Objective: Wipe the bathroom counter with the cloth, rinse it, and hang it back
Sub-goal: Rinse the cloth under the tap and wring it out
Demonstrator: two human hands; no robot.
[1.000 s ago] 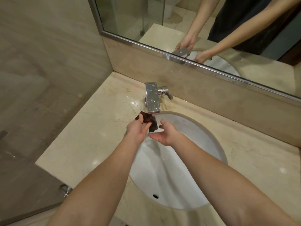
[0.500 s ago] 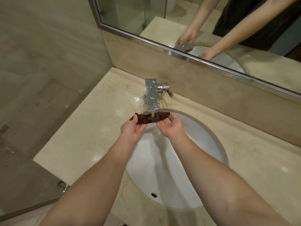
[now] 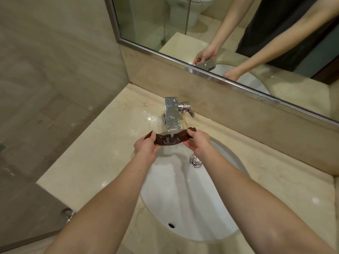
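A dark brown cloth [image 3: 169,139] is stretched into a sagging band under the chrome faucet [image 3: 172,116]. A thin stream of water falls from the spout onto its middle. My left hand [image 3: 146,146] grips the cloth's left end and my right hand [image 3: 197,141] grips its right end. Both hands are over the back rim of the white oval sink [image 3: 185,202], set in the beige marble counter [image 3: 102,158].
The faucet's lever [image 3: 188,109] points right. A chrome drain plug [image 3: 196,161] sits in the basin, an overflow hole [image 3: 171,225] near the front. A mirror [image 3: 238,33] runs behind the counter. A glass panel [image 3: 36,198] stands at the counter's left edge.
The cloth, bunched in my left hand a second ago, is now pulled out wide between both hands under the running water. My hands have moved apart.
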